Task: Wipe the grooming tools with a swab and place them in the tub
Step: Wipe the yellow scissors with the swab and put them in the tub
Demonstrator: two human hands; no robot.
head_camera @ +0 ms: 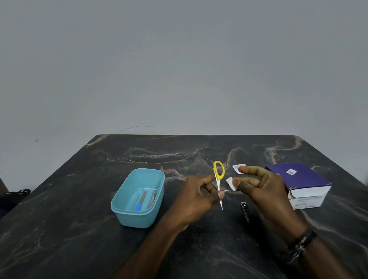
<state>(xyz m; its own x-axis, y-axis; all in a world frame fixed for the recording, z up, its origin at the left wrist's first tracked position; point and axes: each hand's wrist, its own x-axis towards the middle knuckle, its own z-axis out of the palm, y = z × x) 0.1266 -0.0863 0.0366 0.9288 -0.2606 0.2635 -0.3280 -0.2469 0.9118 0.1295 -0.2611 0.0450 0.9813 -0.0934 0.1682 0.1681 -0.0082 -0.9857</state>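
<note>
We see the left hand (201, 192) raised over the dark marbled surface (76, 234), fingers pinching small yellow-handled scissors (218, 181) upright, blades down. Right hand (263, 190) pinches a white folded swab (230, 183) just beside them. Light-blue plastic tub (127, 215) sits left.
</note>
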